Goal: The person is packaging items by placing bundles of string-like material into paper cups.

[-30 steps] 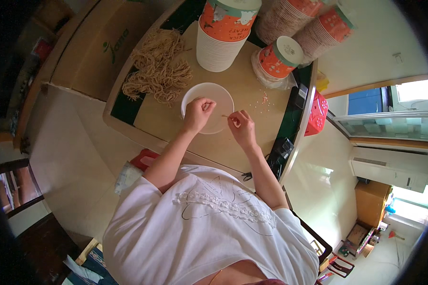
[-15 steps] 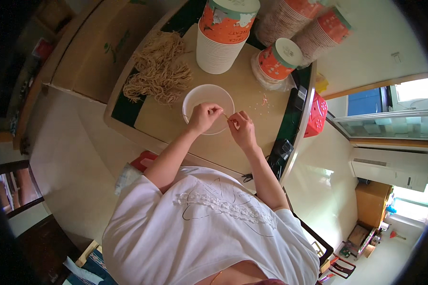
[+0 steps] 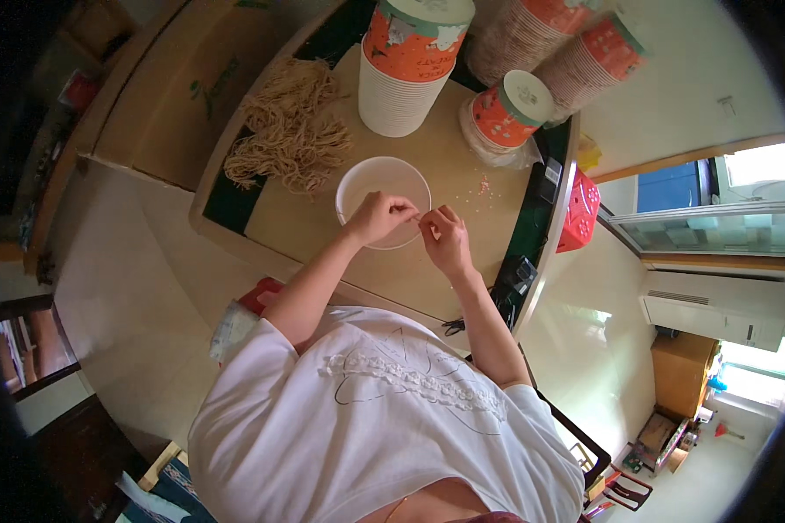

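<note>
- Both hands meet over the near rim of the white bowl (image 3: 383, 200), which sits on the tan surface (image 3: 427, 270) right in front of the person.
- The left hand (image 3: 377, 216) is curled, fingertips pinched together; the right hand (image 3: 446, 237) mirrors it, thumb and forefinger closed. Something very small sits between the two grips, and it is too tiny to make out what it is.
- My read: this is a fine two-handed pinch, perhaps tearing or picking apart a small piece over the bowl. To do it well, keep both pinches right above the bowl's opening so anything that drops lands inside, not on the surface.
- Scattered pinkish bits (image 3: 484, 186) lie just beyond the bowl's right side, so spill is a live risk here. Short, controlled pulls would beat a hard tug.
- The bowl is light and unsupported; a wrist resting on its rim could tip it. Better to hover the hands than lean.
- The pile of dried noodles (image 3: 290, 131) lies to the left of the bowl, near but apart.
- The stack of orange-and-white paper cups (image 3: 406, 65) stands behind the bowl, and a lidded cup (image 3: 510, 109) sits to the right of it.
</note>
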### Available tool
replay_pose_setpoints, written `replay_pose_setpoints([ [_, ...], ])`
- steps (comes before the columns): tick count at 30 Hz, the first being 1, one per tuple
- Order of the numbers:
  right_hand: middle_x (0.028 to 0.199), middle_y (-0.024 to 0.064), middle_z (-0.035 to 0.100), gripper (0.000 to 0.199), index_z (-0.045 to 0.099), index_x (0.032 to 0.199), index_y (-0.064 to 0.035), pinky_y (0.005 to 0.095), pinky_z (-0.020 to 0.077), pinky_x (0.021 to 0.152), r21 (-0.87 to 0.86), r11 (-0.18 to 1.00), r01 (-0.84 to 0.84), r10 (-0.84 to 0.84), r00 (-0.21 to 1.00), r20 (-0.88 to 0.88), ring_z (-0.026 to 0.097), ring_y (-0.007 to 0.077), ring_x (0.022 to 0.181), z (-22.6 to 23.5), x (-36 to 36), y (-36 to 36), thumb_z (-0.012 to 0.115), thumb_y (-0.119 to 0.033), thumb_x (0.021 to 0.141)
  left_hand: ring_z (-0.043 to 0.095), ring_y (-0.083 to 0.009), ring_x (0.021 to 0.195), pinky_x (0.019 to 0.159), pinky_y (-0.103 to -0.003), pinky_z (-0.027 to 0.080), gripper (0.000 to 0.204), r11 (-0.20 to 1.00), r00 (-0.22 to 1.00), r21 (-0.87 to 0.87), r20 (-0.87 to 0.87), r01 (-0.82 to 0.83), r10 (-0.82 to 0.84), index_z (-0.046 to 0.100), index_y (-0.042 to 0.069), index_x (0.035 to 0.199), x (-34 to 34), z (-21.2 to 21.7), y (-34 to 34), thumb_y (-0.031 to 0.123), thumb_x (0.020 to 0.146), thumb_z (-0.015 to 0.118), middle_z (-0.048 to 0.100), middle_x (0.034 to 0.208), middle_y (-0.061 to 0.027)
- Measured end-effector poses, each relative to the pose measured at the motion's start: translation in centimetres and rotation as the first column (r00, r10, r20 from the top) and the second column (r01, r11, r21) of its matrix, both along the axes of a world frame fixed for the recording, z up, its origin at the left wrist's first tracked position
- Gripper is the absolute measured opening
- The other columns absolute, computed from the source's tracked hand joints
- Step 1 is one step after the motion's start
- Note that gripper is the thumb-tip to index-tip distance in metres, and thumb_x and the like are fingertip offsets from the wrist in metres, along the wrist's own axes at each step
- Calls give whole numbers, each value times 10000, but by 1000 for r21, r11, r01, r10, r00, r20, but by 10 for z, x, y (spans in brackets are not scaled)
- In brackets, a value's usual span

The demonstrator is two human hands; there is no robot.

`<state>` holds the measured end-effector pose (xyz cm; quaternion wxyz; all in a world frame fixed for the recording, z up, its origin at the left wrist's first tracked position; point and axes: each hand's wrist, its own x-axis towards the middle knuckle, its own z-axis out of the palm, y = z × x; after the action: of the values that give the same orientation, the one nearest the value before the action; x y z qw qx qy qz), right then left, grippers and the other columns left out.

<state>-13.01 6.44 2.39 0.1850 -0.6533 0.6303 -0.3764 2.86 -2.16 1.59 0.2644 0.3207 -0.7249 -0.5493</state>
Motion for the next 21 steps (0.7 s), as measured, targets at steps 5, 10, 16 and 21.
replay_pose_setpoints([
  [5,750,84,568,74,582,758,-61,374,438,609,28,1000,0,-1,1000,10,578,272,697,3,-3,1,624,-12,721,648,-170,664,615,-285,501,176,984,986,-112,70,-142,151,673,5,839,3,11,0,179,817,670,670,746,-121],
  [10,749,77,563,69,580,757,-67,364,421,630,38,999,5,-5,1000,-3,570,264,695,4,-4,2,619,-18,728,649,-152,675,625,-286,506,191,981,987,114,65,-156,150,667,0,799,3,8,-3,190,810,679,662,719,-113],
  [16,743,77,560,66,580,759,-72,374,419,648,34,999,7,-7,1000,3,567,272,703,-1,-5,0,619,-26,731,658,-171,689,630,-295,506,149,995,996,-49,41,-83,85,656,-1,797,7,13,2,148,798,673,665,719,-108],
  [21,742,74,563,61,573,754,-68,371,421,648,17,1000,4,-4,1000,-7,571,272,710,-2,-7,-1,615,-27,734,599,-124,645,590,-269,457,121,991,984,-71,135,-110,119,650,16,839,9,4,2,136,826,639,669,756,-76],
])
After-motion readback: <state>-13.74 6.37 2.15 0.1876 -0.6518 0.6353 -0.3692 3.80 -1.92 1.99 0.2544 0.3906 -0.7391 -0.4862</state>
